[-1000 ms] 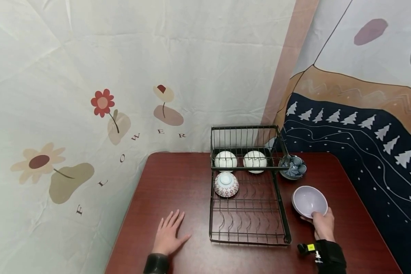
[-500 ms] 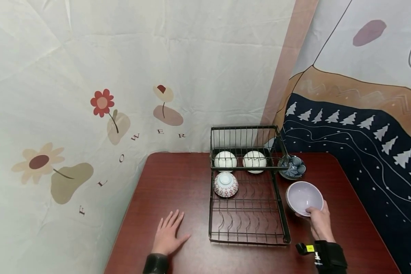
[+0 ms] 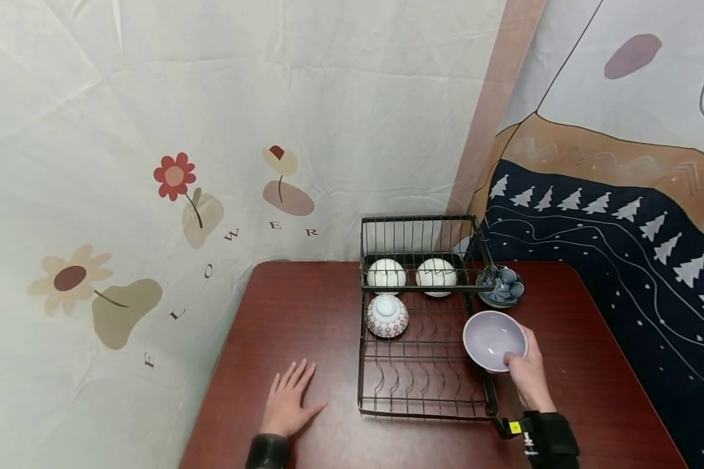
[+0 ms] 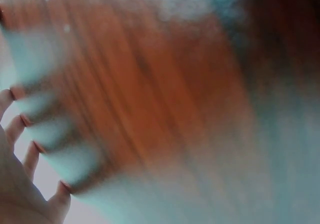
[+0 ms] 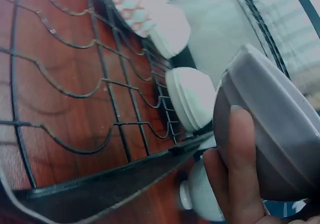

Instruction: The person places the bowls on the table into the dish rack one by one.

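My right hand (image 3: 528, 372) grips a lilac bowl (image 3: 494, 339) by its near right rim, thumb inside and fingers underneath. The bowl is upright, held over the right edge of a black wire dish rack (image 3: 422, 414). In the right wrist view the fingers (image 5: 243, 149) lie against the outside of the lilac bowl (image 5: 270, 129). A red-patterned bowl (image 3: 388, 319) lies upside down in the rack. Two white bowls (image 3: 386, 274) sit behind it at the back. My left hand (image 3: 287, 400) rests flat on the table with fingers spread, left of the rack.
A blue patterned bowl (image 3: 500, 286) with things inside stands to the right of the rack's back. The rack's upper tier (image 3: 419, 286) rises over the white bowls. The reddish-brown table (image 3: 305, 306) meets a printed cloth wall (image 3: 328, 130) at the back.
My right hand has carried the lilac bowl leftward, from the table area right of the rack to above the rack's right edge. The left hand has stayed in place.
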Motion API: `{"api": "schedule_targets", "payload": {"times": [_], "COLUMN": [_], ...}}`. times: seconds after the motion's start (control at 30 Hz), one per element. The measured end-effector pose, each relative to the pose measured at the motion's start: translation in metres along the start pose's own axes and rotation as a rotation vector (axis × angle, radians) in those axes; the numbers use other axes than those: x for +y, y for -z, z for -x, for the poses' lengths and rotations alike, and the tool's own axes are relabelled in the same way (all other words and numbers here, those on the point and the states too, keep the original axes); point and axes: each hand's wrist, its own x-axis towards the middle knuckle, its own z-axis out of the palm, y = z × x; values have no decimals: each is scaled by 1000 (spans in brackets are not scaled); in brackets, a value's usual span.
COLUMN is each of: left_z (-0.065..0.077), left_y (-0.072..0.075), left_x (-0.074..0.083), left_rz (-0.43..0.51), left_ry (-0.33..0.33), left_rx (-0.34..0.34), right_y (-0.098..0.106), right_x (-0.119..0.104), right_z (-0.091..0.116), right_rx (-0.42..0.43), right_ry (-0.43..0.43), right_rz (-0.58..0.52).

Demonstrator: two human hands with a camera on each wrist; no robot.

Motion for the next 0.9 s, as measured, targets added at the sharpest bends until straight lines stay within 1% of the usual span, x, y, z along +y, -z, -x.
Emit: {"api": "schedule_targets", "payload": {"times": [0.2, 0.37, 0.5, 0.57, 0.77, 0.9], "left_z": [0, 0, -1, -1, -1, 0], "left_y": [1, 0, 0, -1, 0, 1], "left_x": [0, -1, -2, -2, 0, 1], "left_rz": [-1, -6, -2, -2, 5, 26], "left_ry": [-5, -22, -30, -32, -31, -14], "left_rx": [1, 28, 42, 46, 42, 17], "right_y": [-16, -29, -37, -40, -49, -55], "right_x": [-9, -15, -19, -21, -20, -12], "right_z": [6, 6, 0, -4, -16, -24], "right_rx": [-34, -46, -30, -34, -75, -65], "right_ry": [225, 396, 542, 599, 733, 831], "right_rz": [339, 555, 694, 760, 950, 1032]}}
